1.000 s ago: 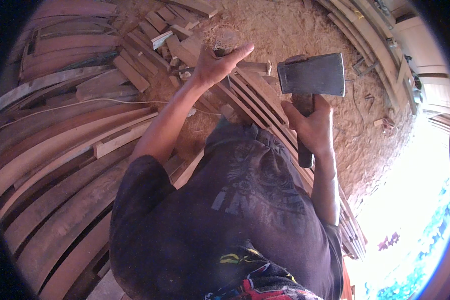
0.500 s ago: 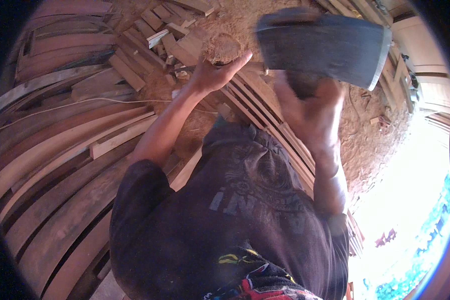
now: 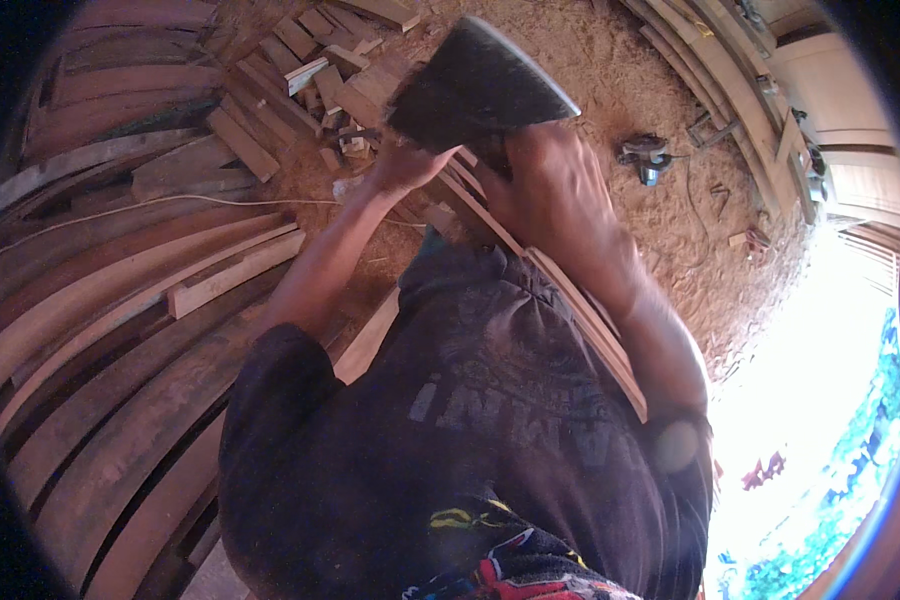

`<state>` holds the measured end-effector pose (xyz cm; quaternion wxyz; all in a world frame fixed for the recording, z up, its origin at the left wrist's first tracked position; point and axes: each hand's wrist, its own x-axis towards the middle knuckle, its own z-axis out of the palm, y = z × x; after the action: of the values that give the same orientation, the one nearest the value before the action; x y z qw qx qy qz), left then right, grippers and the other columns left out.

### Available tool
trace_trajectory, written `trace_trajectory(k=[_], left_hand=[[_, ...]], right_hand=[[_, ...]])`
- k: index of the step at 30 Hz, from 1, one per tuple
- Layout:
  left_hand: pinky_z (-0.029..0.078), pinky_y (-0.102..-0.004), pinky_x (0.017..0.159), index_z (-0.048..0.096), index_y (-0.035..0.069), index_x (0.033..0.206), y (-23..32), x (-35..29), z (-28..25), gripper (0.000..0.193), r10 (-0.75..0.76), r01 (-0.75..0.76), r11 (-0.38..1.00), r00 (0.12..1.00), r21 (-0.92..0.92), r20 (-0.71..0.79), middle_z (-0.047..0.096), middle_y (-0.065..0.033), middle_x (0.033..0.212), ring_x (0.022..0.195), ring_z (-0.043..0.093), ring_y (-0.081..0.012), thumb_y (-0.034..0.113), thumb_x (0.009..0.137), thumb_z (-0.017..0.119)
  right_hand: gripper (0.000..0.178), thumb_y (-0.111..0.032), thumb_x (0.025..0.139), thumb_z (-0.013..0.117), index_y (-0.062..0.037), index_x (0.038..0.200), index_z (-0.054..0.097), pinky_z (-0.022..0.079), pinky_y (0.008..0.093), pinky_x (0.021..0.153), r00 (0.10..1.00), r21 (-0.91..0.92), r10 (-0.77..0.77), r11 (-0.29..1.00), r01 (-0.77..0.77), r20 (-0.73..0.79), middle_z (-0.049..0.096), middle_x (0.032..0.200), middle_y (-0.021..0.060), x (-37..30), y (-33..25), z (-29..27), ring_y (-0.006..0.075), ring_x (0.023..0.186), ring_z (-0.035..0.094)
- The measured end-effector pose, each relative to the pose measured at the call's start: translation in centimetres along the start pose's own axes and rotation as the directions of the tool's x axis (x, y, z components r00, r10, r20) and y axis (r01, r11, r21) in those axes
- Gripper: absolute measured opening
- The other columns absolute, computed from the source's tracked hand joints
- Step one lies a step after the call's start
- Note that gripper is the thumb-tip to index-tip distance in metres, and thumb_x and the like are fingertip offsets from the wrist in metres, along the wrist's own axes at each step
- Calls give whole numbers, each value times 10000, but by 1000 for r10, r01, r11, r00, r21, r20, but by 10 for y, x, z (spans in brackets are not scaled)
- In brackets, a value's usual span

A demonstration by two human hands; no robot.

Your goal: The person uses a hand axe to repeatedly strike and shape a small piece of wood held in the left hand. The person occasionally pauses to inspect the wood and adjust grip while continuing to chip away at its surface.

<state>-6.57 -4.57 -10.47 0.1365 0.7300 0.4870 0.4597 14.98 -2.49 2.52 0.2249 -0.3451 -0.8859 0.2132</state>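
Observation:
My right hand [image 3: 550, 185] is closed around a hatchet just below its broad dark head [image 3: 480, 90]. The pale cutting edge faces up and to the right, and most of the handle is hidden by the hand. Close on the left, my left hand [image 3: 410, 165] has its fingers hidden behind the hatchet head, with the thumb side just showing below it. The round brown fibrous piece seen in this hand earlier is covered by the head. Under my hands run long narrow wooden strips [image 3: 580, 310], slanting down to the right beside my shirt.
Stacked long boards [image 3: 120, 350] fill the left side, with a thin pale cord [image 3: 220, 198] across them. Short wood offcuts [image 3: 300, 60] lie heaped at the far left. A power tool [image 3: 648, 160] lies on the sawdust-covered floor [image 3: 610, 70]. More planks [image 3: 710, 70] line the right.
The hatchet has swung left and turned, so its edge now faces up and right. My right hand moved left toward my left hand, and the brown piece became hidden.

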Motion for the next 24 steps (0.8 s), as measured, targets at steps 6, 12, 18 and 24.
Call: trace_trajectory(k=[6,12,18,24], left_hand=[[550,-344,714,726,50,981,14,19,-1,105,-451,380,811,891,-446,-61,721,-10,905,842,681,-135,141,946,764],[554,-333,698,722,56,950,54,50,5,121,-447,385,802,894,-456,-30,717,-1,884,819,682,-133,153,937,793],[560,-333,734,722,69,1002,44,37,21,134,-445,409,790,895,-457,32,729,-13,917,845,682,-129,180,951,777],[554,-334,717,721,90,970,41,38,19,131,-448,435,800,891,-412,70,714,-3,882,832,672,-118,215,970,760]], right_hand=[[279,-202,832,740,59,903,673,556,503,734,962,229,272,938,-260,-23,697,811,282,-12,2,-31,460,815,707],[292,-177,825,760,73,955,682,557,432,735,865,240,501,845,-478,-41,713,826,265,-46,10,-47,377,781,739],[358,-247,812,829,58,827,641,482,374,584,828,216,556,818,-533,-66,652,672,170,-68,20,-42,191,594,594],[324,-227,826,787,62,910,668,533,410,677,827,213,561,812,-543,-29,696,787,234,-67,17,-46,312,736,698]])
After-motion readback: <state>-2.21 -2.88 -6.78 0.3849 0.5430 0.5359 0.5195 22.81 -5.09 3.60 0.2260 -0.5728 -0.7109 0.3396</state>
